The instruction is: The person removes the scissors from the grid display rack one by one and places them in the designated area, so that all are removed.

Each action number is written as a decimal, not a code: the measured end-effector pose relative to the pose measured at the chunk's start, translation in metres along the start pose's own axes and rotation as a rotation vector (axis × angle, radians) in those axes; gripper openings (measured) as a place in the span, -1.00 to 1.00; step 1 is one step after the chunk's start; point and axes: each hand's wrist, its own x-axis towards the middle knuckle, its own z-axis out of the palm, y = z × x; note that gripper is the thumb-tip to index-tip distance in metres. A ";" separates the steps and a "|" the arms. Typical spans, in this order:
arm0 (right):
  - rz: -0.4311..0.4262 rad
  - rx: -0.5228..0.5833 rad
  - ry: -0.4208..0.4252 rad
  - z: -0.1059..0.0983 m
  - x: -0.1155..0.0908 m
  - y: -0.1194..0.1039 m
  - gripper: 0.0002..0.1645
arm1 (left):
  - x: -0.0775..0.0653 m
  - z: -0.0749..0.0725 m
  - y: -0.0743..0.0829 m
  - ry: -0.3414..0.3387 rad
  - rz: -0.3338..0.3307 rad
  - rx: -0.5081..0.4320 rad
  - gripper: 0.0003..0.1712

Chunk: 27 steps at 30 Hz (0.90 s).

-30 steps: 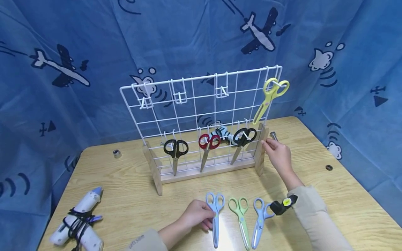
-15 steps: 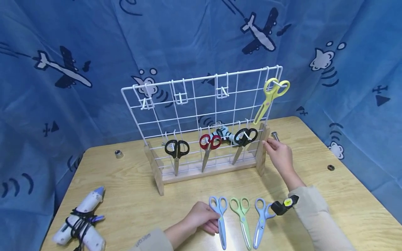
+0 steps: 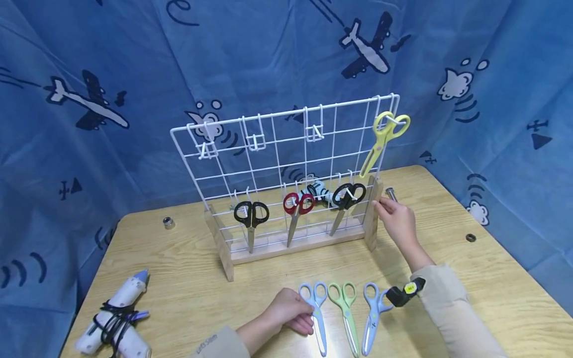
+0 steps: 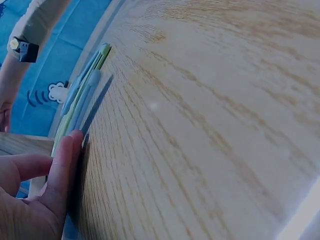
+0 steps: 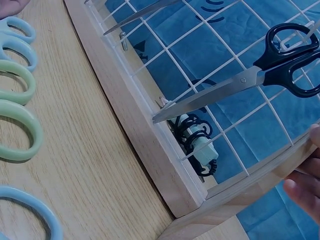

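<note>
Nearest the wearer, the left hand point(image 3: 288, 311) is at the left blue scissors point(image 3: 318, 318); its grip is narrow, fingertips pinching them near the pivot. These scissors have their finger loops toward the rack and blades toward the wearer. Beside them on the wooden surface point(image 3: 188, 298) lie green scissors point(image 3: 347, 313), then the right blue scissors point(image 3: 372, 318), in a row. Well apart, at the left, is a white tool point(image 3: 127, 293) with a black cord wound round it.

Farther out, at the right, a dark nut point(image 3: 470, 237) lies on the surface. The right hand point(image 3: 397, 221) holds the right wooden upright point(image 3: 371, 223) of the white wire rack point(image 3: 268, 252), thumb and fingers closed about its edge. On the rack's lower hooks hang the left black scissors point(image 3: 251, 219), red scissors point(image 3: 293, 226) and the right black scissors point(image 3: 342, 211), blades down. Yellow scissors point(image 3: 379, 144) hang tilted from the top right hook.

A silver nut point(image 3: 168, 223) lies left of the rack; a bolt point(image 3: 391, 194) lies just beyond the right hand. Behind the wires is a pale blue corded tool point(image 3: 319, 188). A blue printed curtain point(image 3: 268, 59) closes the view.
</note>
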 end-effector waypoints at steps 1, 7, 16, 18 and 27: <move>0.001 0.000 0.001 0.000 0.000 0.000 -0.57 | 0.000 0.000 0.000 -0.002 0.001 0.007 -0.86; 0.002 -0.008 0.004 0.000 0.000 0.000 -0.57 | 0.001 0.000 0.002 -0.015 0.015 0.044 -0.86; 0.018 -0.012 0.009 0.000 -0.001 0.001 -0.57 | 0.001 -0.003 0.007 -0.034 0.035 0.053 -0.75; 0.019 -0.016 0.012 -0.001 -0.002 0.001 -0.58 | 0.001 -0.006 0.015 -0.041 0.062 0.073 -0.72; -0.008 0.008 0.009 0.000 0.000 -0.001 -0.61 | -0.006 -0.008 0.100 -0.038 0.264 0.109 -0.69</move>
